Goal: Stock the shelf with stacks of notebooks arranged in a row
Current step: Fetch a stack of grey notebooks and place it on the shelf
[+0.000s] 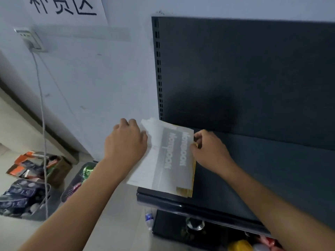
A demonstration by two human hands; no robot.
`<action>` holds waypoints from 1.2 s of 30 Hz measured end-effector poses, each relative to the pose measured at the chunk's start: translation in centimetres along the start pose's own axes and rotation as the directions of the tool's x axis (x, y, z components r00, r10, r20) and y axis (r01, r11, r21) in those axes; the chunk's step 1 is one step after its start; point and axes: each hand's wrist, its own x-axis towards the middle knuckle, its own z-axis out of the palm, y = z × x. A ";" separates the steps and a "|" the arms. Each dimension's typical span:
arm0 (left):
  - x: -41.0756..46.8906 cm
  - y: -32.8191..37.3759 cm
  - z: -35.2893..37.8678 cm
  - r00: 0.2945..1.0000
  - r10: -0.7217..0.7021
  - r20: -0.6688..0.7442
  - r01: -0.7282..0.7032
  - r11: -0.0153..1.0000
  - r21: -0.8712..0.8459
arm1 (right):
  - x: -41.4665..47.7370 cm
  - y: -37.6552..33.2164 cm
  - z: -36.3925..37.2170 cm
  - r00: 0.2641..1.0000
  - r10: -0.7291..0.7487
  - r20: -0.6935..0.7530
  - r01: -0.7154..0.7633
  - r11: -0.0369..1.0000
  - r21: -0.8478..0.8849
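Observation:
A stack of notebooks [170,158] lies at the left end of the dark shelf board [253,178]. The top cover is grey and white with "Notebook" printed on it, and yellow-brown covers show underneath at the right edge. The stack's left part overhangs the shelf's left end. My left hand [125,142] presses against the stack's left side, fingers curled over its far corner. My right hand [208,151] pinches the stack's right edge near the back. The rest of the shelf board to the right is bare.
The shelf's dark back panel [244,73] rises behind, with a slotted upright [158,69] at its left. A grey cable [42,124] hangs from a wall socket. Baskets and boxes of goods [32,187] sit on the floor at left. Bottles and packets [239,245] lie on a lower shelf.

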 end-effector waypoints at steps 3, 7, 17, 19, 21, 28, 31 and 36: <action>0.7 -1.2 1.1 0.992 0.011 0.126 -0.008 1.000 -0.027 | -0.6 -0.5 1.5 0.995 0.098 -0.011 -0.098 0.995 0.024; 0.9 -2.3 1.9 0.976 0.101 0.193 -0.064 0.979 -0.191 | -1.2 -1.7 2.8 0.978 0.207 -0.017 -0.204 0.972 0.115; 1.5 -1.4 2.3 0.967 0.157 0.201 -0.105 0.964 -0.245 | -1.8 -2.7 3.3 0.975 0.219 -0.026 -0.220 0.973 -0.064; 1.4 -1.3 2.2 0.969 0.158 0.192 -0.110 0.965 -0.239 | -2.1 -3.2 3.6 0.984 0.175 -0.043 -0.179 0.979 -0.101; 1.2 -1.3 2.2 0.970 0.155 0.187 -0.112 0.969 -0.219 | -2.4 -3.6 4.2 0.990 0.132 -0.044 -0.137 0.982 -0.130; 0.7 -1.2 1.7 0.979 0.125 0.159 -0.096 0.979 -0.178 | -2.5 -3.4 4.9 0.986 0.159 -0.056 -0.164 0.982 -0.089; 0.6 -1.0 1.6 0.981 0.121 0.150 -0.098 0.983 -0.153 | -2.6 -3.4 5.2 0.981 0.182 -0.069 -0.187 0.980 -0.074; -0.2 -0.2 1.6 0.981 0.126 0.149 -0.110 0.988 -0.107 | -2.8 -3.2 5.7 0.968 0.235 -0.085 -0.240 0.970 -0.045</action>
